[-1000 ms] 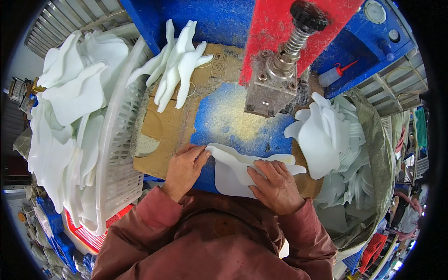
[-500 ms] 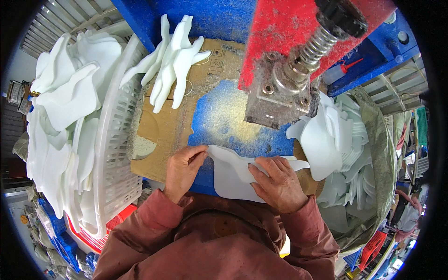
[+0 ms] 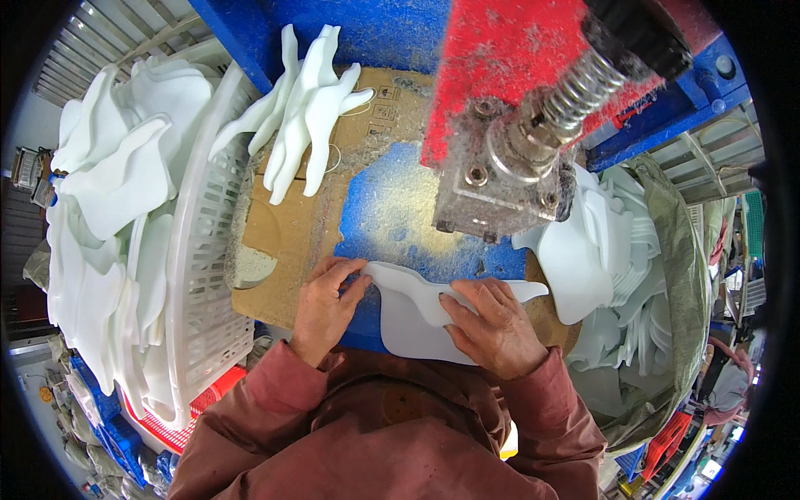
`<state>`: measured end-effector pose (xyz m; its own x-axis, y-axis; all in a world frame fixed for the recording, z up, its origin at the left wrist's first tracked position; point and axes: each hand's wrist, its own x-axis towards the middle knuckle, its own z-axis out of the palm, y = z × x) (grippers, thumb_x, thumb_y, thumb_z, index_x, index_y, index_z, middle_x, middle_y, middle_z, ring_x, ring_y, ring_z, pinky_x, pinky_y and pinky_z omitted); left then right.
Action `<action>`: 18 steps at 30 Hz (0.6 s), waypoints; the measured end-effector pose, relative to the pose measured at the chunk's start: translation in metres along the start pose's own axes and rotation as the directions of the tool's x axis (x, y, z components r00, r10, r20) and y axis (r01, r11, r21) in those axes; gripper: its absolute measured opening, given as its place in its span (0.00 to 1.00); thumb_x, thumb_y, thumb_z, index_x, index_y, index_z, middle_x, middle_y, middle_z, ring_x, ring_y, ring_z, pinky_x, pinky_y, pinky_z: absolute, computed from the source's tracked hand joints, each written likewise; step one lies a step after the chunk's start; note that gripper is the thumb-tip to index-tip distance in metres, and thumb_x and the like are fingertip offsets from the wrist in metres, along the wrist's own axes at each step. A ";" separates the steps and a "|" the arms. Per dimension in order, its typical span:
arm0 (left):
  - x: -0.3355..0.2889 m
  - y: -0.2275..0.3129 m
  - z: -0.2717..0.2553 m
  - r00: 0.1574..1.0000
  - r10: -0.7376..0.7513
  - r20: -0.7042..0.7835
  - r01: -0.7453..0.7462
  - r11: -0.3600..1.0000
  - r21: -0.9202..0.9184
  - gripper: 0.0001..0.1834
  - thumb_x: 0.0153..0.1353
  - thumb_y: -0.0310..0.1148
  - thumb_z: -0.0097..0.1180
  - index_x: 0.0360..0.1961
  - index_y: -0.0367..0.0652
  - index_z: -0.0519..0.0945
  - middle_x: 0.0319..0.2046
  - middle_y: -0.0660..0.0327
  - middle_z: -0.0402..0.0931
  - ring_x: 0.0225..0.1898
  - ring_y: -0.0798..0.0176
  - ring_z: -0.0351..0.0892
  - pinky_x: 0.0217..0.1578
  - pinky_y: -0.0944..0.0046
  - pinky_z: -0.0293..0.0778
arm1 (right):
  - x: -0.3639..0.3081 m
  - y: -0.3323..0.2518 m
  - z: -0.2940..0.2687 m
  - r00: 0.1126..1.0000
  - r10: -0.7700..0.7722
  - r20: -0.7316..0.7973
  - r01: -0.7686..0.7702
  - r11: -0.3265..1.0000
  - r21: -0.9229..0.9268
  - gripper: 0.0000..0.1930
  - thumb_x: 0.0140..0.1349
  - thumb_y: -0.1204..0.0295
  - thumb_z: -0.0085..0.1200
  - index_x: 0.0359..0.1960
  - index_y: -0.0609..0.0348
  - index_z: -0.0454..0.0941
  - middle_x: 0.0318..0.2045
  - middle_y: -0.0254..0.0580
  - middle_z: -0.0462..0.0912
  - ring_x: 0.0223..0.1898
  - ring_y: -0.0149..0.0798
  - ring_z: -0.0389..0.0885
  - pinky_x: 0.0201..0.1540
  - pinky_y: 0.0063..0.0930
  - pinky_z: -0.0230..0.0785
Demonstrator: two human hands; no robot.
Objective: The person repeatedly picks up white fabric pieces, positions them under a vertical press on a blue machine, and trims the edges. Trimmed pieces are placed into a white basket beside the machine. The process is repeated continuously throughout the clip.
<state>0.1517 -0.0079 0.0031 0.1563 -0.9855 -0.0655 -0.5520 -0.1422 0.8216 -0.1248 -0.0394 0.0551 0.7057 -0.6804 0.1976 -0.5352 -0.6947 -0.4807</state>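
In front of my body, at the near edge of the dusty blue work surface (image 3: 354,208), I hold a flat, curved white foam-like piece (image 3: 417,329). A narrow wavy white strip (image 3: 408,281) lies along its far edge and tapers to a tip on the right. My left hand (image 3: 325,304) pinches the strip's left end between thumb and fingers. My right hand (image 3: 496,325) is closed over the right part of both, thumb and fingertips pressed on them; its grip underneath is hidden. Just beyond stands a metal machine head (image 3: 492,196) with a spring and black knob.
A white plastic basket (image 3: 196,275) heaped with similar white pieces (image 3: 108,192) stands left. Several wavy strips (image 3: 304,117) lie on cardboard (image 3: 258,217) at the far left. On the right, an olive sack (image 3: 687,292) holds stacked pieces (image 3: 575,258). Pale dust (image 3: 417,208) covers the blue surface.
The wavy strip now shows more clearly apart from the larger piece, overlapping its far edge. Both hands keep their hold and have barely moved. The view has shifted slightly.
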 end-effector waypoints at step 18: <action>0.008 -0.005 0.007 0.998 -0.039 -0.047 0.040 0.999 0.029 0.10 0.62 0.29 0.69 0.44 0.40 0.89 0.37 0.53 0.84 0.35 0.52 0.85 0.37 0.57 0.79 | 0.002 0.004 0.012 0.999 0.048 0.014 -0.047 0.998 -0.030 0.21 0.55 0.74 0.66 0.52 0.61 0.79 0.51 0.46 0.74 0.51 0.48 0.80 0.58 0.46 0.72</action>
<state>0.1498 -0.0154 -0.0053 0.2160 -0.9738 -0.0706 -0.5684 -0.1842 0.8019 -0.1200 -0.0410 0.0436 0.6859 -0.7093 0.1624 -0.5816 -0.6685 -0.4635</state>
